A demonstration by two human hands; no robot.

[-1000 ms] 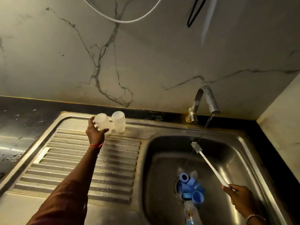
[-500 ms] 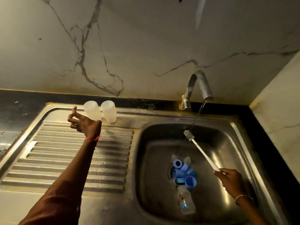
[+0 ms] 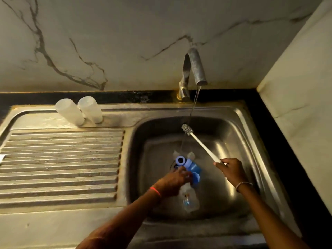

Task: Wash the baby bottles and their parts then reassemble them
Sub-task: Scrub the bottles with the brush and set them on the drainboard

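While the right hand point(image 3: 231, 170) at lower right pinches the end of a slim white bottle brush point(image 3: 203, 146) angled upward, the left hand point(image 3: 175, 178) reaches onto blue plastic bottle rings point(image 3: 193, 167) mid-basin in the steel sink point(image 3: 242, 133); blur hides its grip, possibly curled.

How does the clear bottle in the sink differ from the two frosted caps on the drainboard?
The clear plastic bottle lies on its side in the steel basin; the frosted white caps stand upright on the drainboard ledge. The bottle bears a print; the caps are plain. Both are translucent.
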